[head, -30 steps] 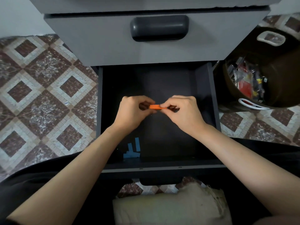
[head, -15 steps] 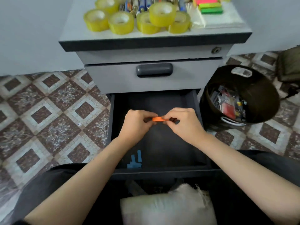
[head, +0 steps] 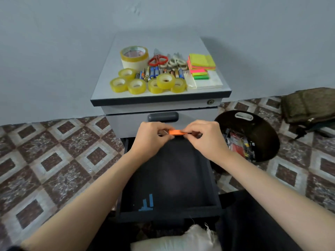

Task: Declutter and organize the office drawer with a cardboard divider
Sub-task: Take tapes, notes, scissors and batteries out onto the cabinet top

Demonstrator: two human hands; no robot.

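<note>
A small orange strip [head: 175, 132] is pinched at its two ends by my left hand [head: 148, 137] and my right hand [head: 205, 137], above the back of the open dark drawer [head: 208, 178]. Several blue strips [head: 147, 204] lie at the drawer's front left corner; nothing else shows on its floor. On the cabinet top [head: 105, 91] sit yellow tape rolls [head: 136, 86], batteries [head: 154, 72], red scissors [head: 157, 59] and sticky notes [head: 201, 64]. No cardboard divider is in view.
A dark round bin [head: 261, 134] holding scraps stands to the right of the cabinet. A olive bag [head: 308, 105] lies on the patterned tile floor at far right. A closed upper drawer with a dark handle [head: 162, 116] sits above the open one. A pale cushion [head: 174, 241] lies below.
My view has tilted upward, so the cabinet top and wall came into sight. Both hands still hold the orange strip and have risen slightly toward the upper drawer front.
</note>
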